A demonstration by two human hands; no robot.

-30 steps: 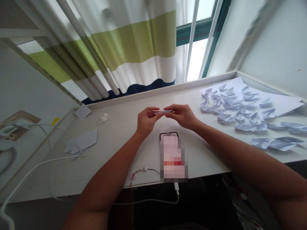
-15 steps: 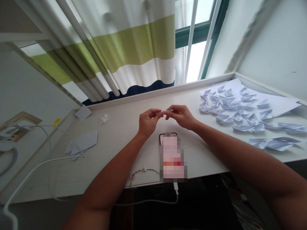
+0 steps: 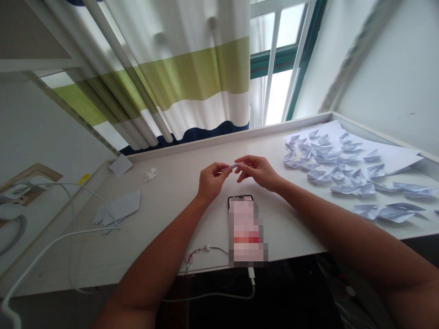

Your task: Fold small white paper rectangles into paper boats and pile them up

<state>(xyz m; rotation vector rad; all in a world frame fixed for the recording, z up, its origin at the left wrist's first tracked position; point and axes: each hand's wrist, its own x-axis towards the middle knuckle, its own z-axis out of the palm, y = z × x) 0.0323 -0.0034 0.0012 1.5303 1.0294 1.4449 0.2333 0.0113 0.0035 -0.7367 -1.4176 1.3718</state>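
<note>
Above the middle of the white desk, a small folded piece of white paper (image 3: 234, 166) is pinched between the fingertips of my left hand (image 3: 211, 179). My right hand (image 3: 259, 172) reaches over the same paper from the other side, its thumb and index finger closed on the paper's right end. Much of the paper is hidden by the fingers, so its folded shape is hard to make out. Just below my hands lies a phone (image 3: 243, 233) with a blurred screen.
Many folded paper boats (image 3: 338, 169) spread over the desk's right side, partly on flat white sheets (image 3: 394, 155). Paper pieces (image 3: 123, 208), a crumpled scrap (image 3: 150, 174) and a square paper (image 3: 120, 165) lie left. A white cable (image 3: 61, 237) crosses there; a charm strap (image 3: 197, 251) lies beside the phone.
The whole view has shifted slightly downward in the picture. My right fingers have shifted on the paper, with the lower fingers a little more spread; the left hand keeps its pinch.
</note>
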